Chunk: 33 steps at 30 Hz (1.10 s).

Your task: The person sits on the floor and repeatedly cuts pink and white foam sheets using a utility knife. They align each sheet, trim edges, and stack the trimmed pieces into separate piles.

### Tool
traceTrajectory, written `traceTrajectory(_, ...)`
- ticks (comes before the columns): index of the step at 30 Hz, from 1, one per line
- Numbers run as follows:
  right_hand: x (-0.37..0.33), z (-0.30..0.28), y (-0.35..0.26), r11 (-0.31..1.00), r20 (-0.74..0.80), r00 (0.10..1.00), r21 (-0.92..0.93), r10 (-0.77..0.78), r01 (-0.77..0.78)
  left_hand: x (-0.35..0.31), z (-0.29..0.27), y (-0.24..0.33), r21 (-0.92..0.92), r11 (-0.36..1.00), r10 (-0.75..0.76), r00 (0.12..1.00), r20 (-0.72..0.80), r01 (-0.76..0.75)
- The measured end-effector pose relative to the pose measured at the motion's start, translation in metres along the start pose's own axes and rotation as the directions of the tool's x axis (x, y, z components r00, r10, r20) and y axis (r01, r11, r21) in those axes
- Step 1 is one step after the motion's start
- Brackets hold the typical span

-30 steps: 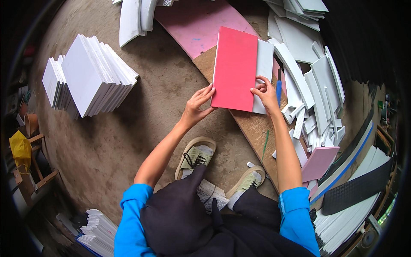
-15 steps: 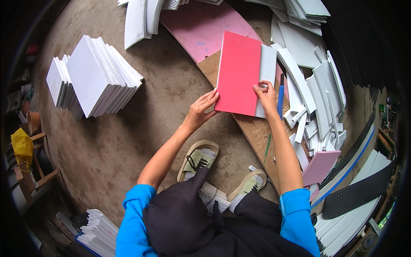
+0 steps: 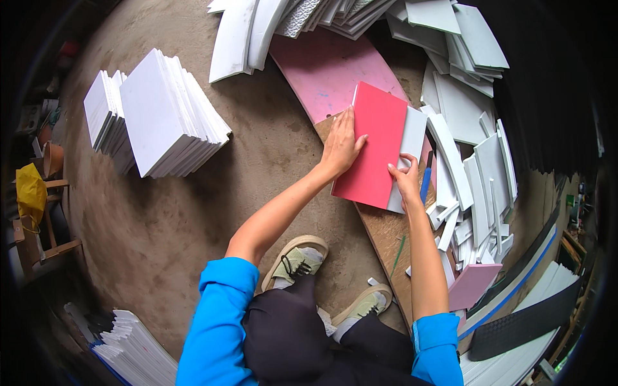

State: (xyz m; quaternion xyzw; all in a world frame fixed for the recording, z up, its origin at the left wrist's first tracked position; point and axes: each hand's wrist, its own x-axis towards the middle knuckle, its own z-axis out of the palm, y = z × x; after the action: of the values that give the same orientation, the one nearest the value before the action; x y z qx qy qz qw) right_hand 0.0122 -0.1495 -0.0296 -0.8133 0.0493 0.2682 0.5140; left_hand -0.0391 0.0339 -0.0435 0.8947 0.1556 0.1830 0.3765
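Note:
A flat red board (image 3: 371, 145) lies over a white board (image 3: 413, 132), which shows as a strip along its right side. Along the red board's left edge, my left hand (image 3: 344, 145) rests with its fingers stretched out and its thumb apart on the face. My right hand (image 3: 406, 177) is at the lower right, fingers curled over the white strip and thumb pressed at the red board's edge. Close to the right hand, a blue-handled tool (image 3: 426, 180) with a dark end lies on the brown wooden board (image 3: 380, 228).
Two stacks of white boards (image 3: 158, 112) stand on the concrete floor at left. A pink board (image 3: 328, 71) lies beyond the red one. White offcuts (image 3: 473, 193) pile up at right, beside a small pink piece (image 3: 474, 285). More white sheets (image 3: 132, 350) stand at lower left.
My left hand has moved from the red board's lower left corner up along its left edge, onto its face. The whole view has shifted; the right hand keeps its place on the boards.

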Motion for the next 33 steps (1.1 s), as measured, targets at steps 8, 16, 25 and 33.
traceTrajectory(8,-0.012,0.003,-0.010,0.999,0.000,1.000,0.034,0.009,-0.009,0.000,0.016,0.000,-0.012,1.000,0.021,0.995,-0.100,-0.022)
traceTrajectory(16,-0.005,-0.001,-0.002,0.999,0.015,1.000,0.050,-0.021,0.020,0.003,0.014,0.002,-0.037,0.999,0.023,0.991,-0.135,-0.028)
traceTrajectory(25,-0.003,-0.001,0.000,1.000,-0.008,1.000,0.013,-0.014,0.015,0.006,0.017,0.014,0.504,0.804,0.285,0.949,0.137,-0.315)
traceTrajectory(33,-0.001,-0.005,0.016,0.974,-0.095,0.983,-0.180,-0.158,0.139,0.022,0.014,0.021,0.216,0.727,0.429,0.678,0.597,-0.651)
